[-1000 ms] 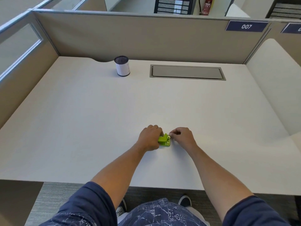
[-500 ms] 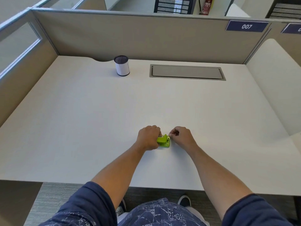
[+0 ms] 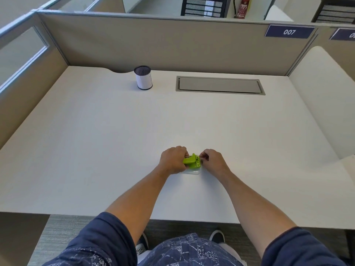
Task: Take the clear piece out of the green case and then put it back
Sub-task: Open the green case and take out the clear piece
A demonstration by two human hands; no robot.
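Observation:
A small bright green case (image 3: 191, 161) sits between my two hands near the front middle of the desk. My left hand (image 3: 172, 160) is closed around its left side. My right hand (image 3: 212, 161) pinches at the case's right end with thumb and forefinger. Just below the case, a pale clear piece (image 3: 193, 171) lies flat on the desk, faint against the white top. Whether it touches the case is hard to tell.
A white cup with a dark rim (image 3: 143, 77) stands at the back left of the desk (image 3: 96, 131). A grey cable hatch (image 3: 220, 85) is set into the desk at the back. Partition walls enclose the back and both sides.
Both hands have stayed almost in place around the green case. The case has tilted slightly, and a clear piece now shows on the desk below it.

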